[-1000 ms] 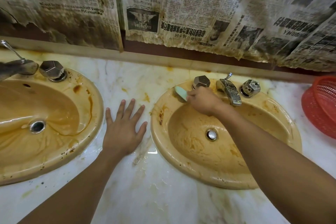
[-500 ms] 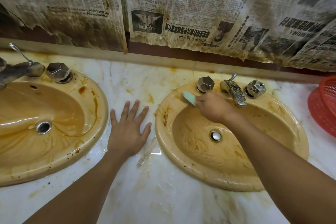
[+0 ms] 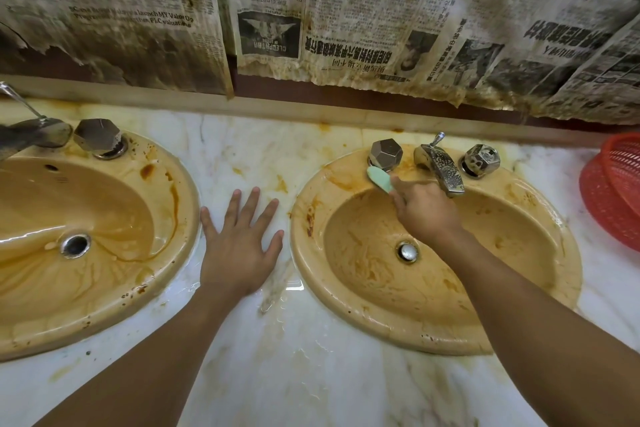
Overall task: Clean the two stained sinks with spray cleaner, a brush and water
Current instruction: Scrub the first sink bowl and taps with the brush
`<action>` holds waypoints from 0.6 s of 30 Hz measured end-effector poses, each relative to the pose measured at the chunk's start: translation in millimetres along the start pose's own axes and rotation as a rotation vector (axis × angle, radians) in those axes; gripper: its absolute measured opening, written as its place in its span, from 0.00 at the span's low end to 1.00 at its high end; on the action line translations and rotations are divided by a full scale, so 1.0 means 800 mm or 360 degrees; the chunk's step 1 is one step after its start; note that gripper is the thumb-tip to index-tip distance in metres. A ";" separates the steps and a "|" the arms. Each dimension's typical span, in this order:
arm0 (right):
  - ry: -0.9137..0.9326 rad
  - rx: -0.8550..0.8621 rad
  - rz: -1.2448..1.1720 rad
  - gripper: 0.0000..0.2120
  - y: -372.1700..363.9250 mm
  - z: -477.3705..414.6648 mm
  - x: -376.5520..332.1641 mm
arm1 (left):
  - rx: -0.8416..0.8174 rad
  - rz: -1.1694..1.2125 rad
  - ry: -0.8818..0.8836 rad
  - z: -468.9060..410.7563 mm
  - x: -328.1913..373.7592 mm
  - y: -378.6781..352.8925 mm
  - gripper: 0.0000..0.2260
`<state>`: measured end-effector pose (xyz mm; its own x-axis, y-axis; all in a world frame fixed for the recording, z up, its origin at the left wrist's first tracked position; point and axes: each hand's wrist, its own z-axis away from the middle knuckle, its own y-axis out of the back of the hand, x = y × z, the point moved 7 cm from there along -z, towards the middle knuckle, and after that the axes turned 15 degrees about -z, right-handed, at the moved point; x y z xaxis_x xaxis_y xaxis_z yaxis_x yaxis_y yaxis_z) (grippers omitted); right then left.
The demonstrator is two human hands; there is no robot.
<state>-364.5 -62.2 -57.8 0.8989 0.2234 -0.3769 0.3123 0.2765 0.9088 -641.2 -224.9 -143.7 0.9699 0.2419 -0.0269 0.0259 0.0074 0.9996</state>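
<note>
Two stained sinks set in a marble table.
Right hand grips a green brush on the right sink rim, apparently touching the knob; left hand flat, fingers spread, beside the left sink; red basket far right.

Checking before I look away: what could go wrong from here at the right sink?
The left hand lies flat on the wet marble countertop; if leaned on, it might slip. The right hand holds the green brush on the right sink's rim beside the faucet knob, so a stroke could knock it and start water.
</note>
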 end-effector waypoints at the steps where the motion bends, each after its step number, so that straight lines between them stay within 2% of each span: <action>1: 0.0010 0.0002 0.0015 0.21 -0.004 -0.003 -0.004 | 0.0000 -0.0001 0.0000 0.000 0.000 0.000 0.28; 3: 0.0030 -0.0007 -0.0009 0.22 -0.009 -0.005 -0.005 | -0.0005 0.0002 0.0002 0.000 0.000 0.001 0.29; 7: -0.0052 -0.0075 -0.0316 0.20 0.003 -0.001 0.009 | -0.0006 -0.0008 0.0003 0.000 0.001 0.000 0.28; 12: 0.0018 -0.0141 -0.0319 0.17 -0.011 -0.021 -0.051 | -0.0020 -0.0026 -0.0005 -0.001 0.002 0.000 0.28; 14: 0.0081 -0.0249 -0.0372 0.19 -0.026 -0.021 -0.076 | 0.0008 -0.0004 -0.0001 0.001 0.000 0.002 0.28; 18: 0.0181 -0.0476 -0.0212 0.20 -0.035 0.005 -0.073 | 0.0022 0.0026 0.0031 0.003 -0.001 0.002 0.28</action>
<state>-424.2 -86.8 -60.5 0.8110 0.2650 -0.5216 0.3056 0.5683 0.7640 -641.4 -227.7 -142.1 0.9654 0.2607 -0.0104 0.0135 -0.0102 0.9999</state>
